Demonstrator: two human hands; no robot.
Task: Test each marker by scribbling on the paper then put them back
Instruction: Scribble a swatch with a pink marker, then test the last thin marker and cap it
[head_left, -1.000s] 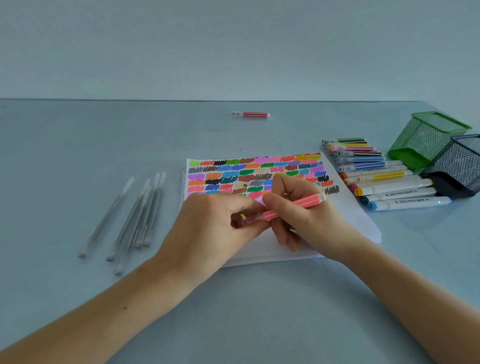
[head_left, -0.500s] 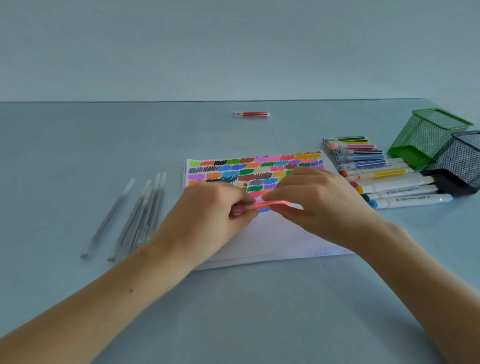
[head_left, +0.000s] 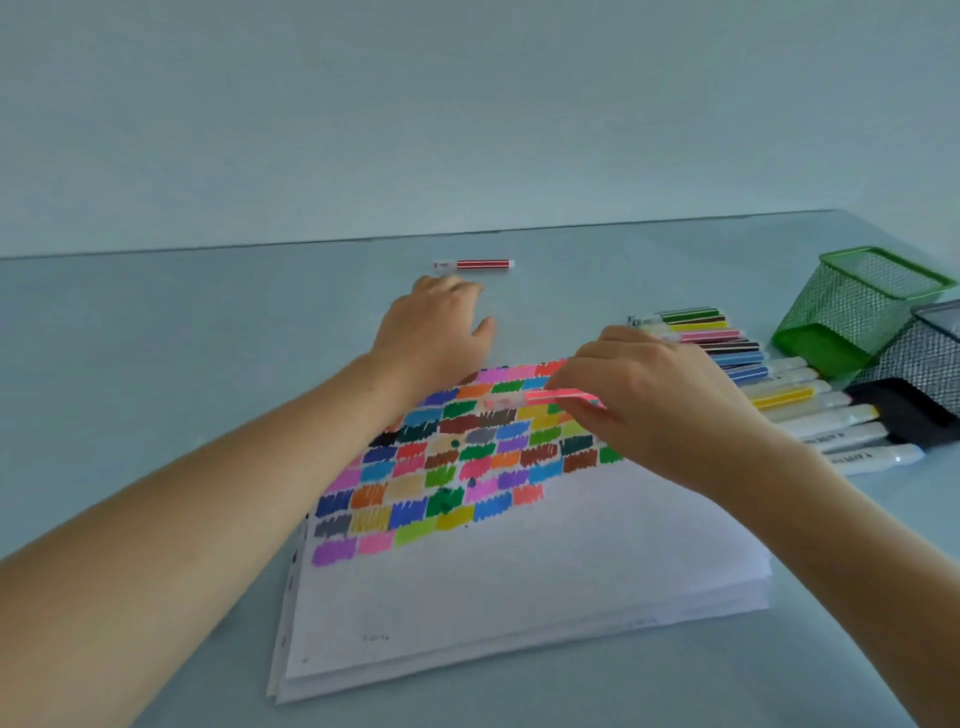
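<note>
1. Head view: left hand (head_left: 434, 332) at upper centre, fingers loosely extended, holding nothing, just below red marker (head_left: 474, 264) lying on table (head_left: 156, 364).
2. Right hand (head_left: 660, 400) right of centre, pinching pink marker (head_left: 540, 399) level above scribbled paper (head_left: 493, 571).
3. Marker row (head_left: 769, 384) at right, beside green cup (head_left: 857, 306) and black cup (head_left: 930, 364).

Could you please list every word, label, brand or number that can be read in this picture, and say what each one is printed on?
None can be read.
White markers: dark print along the barrels, too blurred to read.
Paper: a tiny faint mark near the bottom left, too small to read.
Red marker: a small mark on its pale cap end, illegible.
Pink marker held by the right hand: no print visible.
</note>
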